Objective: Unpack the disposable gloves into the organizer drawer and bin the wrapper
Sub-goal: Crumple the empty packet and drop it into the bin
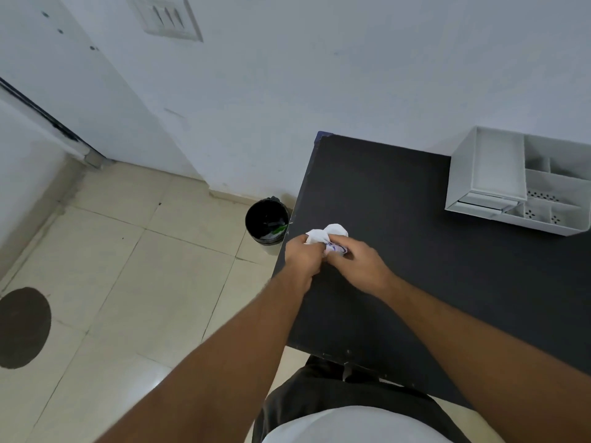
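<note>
left hand (303,254): closed around the left side of a crumpled white bundle, fingers curled in, held over the left edge of the table.
right hand (358,259): fingers pinched onto the right side of the same bundle, back of the hand up, just over the table top.
bundle (329,235): white, crumpled, with a bit of blue and pink print showing between the two hands; gripped by both, sticking up past the knuckles; cannot tell whether wrapper alone or gloves still inside.
table (399,199): black, flat top, against the white wall; bundle near its left edge, toward the front half.
organizer (460,174): white plastic, at the far right of the table, well apart from the hands; open compartments on top, some with small holes in the floor.
drawer (486,203): low on the organizer's front, pulled out slightly; contents not visible.
bin (267,223): black, round, open, on the tiled floor just beside the table's left edge, beyond the left hand; dark lining with a scrap of green inside.
floor (128,251): pale tiles, dark round patch at the left.
</note>
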